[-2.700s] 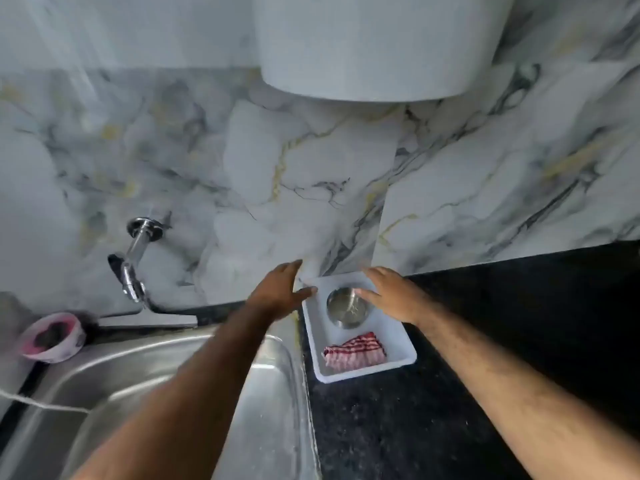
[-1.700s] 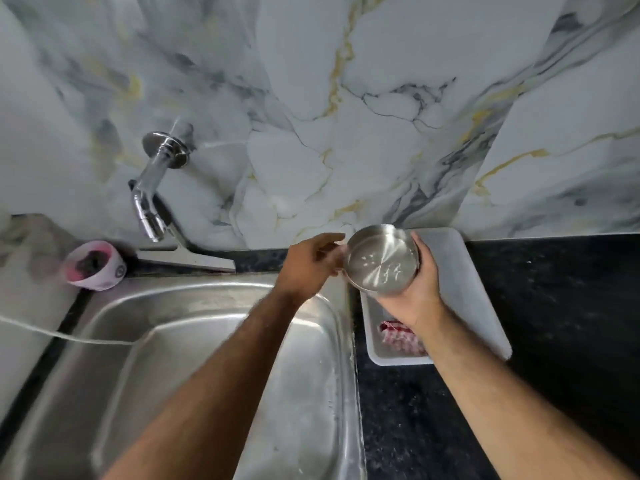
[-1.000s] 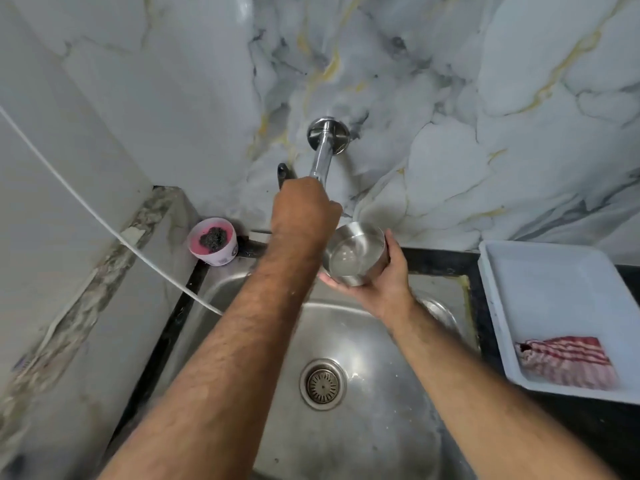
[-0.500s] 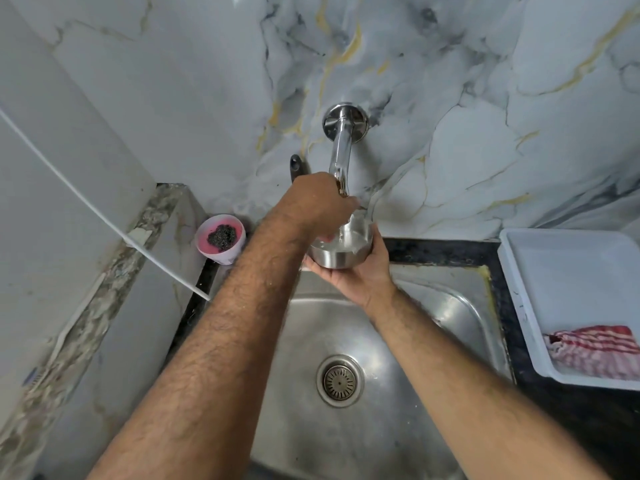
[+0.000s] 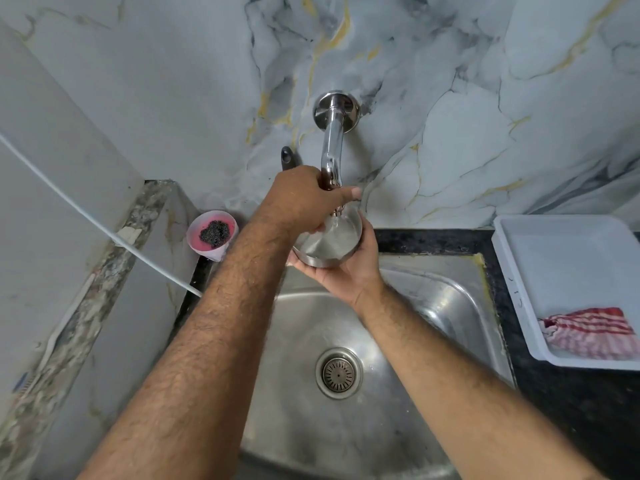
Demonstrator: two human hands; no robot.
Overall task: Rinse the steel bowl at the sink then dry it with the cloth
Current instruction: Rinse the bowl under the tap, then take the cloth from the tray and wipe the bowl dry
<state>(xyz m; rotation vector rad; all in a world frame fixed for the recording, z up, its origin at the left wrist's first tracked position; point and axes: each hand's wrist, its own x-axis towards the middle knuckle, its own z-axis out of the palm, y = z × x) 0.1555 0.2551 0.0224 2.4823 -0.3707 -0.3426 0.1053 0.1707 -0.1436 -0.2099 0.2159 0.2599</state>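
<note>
The steel bowl (image 5: 328, 242) sits cupped in the right hand (image 5: 349, 271), under the tap (image 5: 331, 147) over the sink (image 5: 450, 299). The left hand (image 5: 300, 199) is clenched on the tap. Rinsing looks underway; next, fetch the cloth (image 5: 588, 332) from the tray (image 5: 519, 244), far right.

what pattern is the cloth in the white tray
Red and white stripes on the cloth, clearest in the head view.
</note>
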